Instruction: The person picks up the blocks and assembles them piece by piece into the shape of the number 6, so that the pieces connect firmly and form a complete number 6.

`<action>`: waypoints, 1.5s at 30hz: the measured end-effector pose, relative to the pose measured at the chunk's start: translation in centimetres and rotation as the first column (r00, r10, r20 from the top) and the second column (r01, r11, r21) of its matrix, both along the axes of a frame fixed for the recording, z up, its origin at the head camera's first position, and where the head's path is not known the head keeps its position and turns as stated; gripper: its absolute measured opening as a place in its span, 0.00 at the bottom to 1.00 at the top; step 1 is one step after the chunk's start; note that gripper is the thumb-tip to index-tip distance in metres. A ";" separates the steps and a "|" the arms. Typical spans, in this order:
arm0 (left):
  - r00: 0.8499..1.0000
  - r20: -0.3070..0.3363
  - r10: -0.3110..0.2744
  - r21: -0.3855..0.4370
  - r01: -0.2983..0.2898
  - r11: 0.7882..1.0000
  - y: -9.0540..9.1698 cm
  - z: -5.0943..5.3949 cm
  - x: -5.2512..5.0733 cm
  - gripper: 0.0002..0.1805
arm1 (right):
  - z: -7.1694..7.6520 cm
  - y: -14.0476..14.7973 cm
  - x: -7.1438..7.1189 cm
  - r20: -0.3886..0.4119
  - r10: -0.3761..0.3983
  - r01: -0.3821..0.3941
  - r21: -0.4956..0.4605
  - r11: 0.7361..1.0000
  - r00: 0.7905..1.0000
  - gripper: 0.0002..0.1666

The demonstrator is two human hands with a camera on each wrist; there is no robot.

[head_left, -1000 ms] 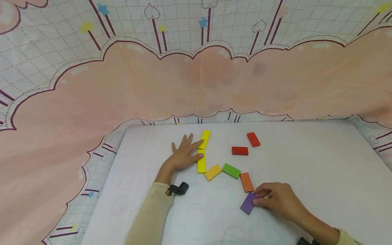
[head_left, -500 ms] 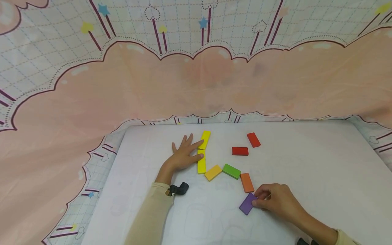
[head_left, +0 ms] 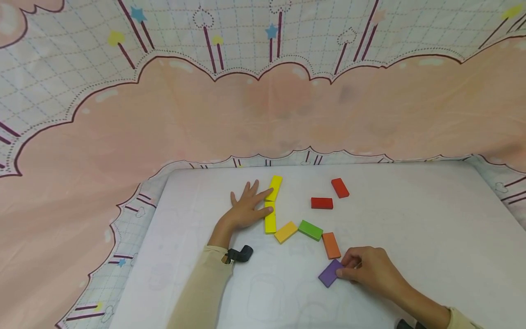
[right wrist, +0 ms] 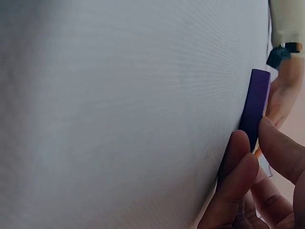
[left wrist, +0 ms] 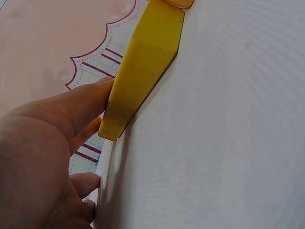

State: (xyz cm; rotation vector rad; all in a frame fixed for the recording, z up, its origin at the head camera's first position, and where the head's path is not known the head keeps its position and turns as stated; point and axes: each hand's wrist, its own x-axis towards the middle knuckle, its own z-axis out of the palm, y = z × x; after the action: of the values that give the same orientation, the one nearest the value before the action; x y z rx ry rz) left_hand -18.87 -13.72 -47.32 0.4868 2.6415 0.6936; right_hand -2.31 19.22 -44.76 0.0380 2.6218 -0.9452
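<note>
My left hand (head_left: 244, 211) lies with spread fingers beside two yellow blocks. Its index fingertip rests on the far yellow block (head_left: 277, 183) and its thumb on the near yellow block (head_left: 270, 225). In the left wrist view the thumb touches a yellow block's side (left wrist: 143, 57). At the lower right, my right hand (head_left: 376, 269) pinches the right end of a purple block (head_left: 328, 275) lying flat and slanted on the table. The right wrist view shows that purple block (right wrist: 255, 102) between thumb and fingers; its gripped end is hidden. An orange block (head_left: 331, 245) lies just beyond the purple one.
A light orange block (head_left: 285, 232) and a green block (head_left: 310, 230) continue the line from yellow to orange. Two red blocks lie apart behind it: one crosswise (head_left: 322, 203), one slanted (head_left: 340, 188). The white tabletop (head_left: 431, 219) ends at a patterned curtain (head_left: 287, 114).
My right hand has slid the purple block slightly left and turned it so its near end points further left. The left hand and the other blocks stay put.
</note>
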 end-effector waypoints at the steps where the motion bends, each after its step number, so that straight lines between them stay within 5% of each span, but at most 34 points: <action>1: 1.000 0.000 0.000 0.000 0.000 1.000 0.0 0.0 0.0 0.36 | 0.0 0.0 0.0 0.005 -0.004 0.004 -0.004 1.000 1.000 0.13; 45: 1.000 -0.010 0.003 0.012 -0.003 1.000 0.1 0.0 0.1 0.36 | -0.2 0.5 -0.2 0.054 0.030 -0.024 -0.095 0.995 0.998 0.12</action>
State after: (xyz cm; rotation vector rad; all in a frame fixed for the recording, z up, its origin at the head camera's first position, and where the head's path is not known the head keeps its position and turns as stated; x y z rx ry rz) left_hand -18.74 -13.66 -47.30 0.4913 2.6496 0.7099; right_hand -2.54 19.69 -44.99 0.0052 2.5179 -1.0419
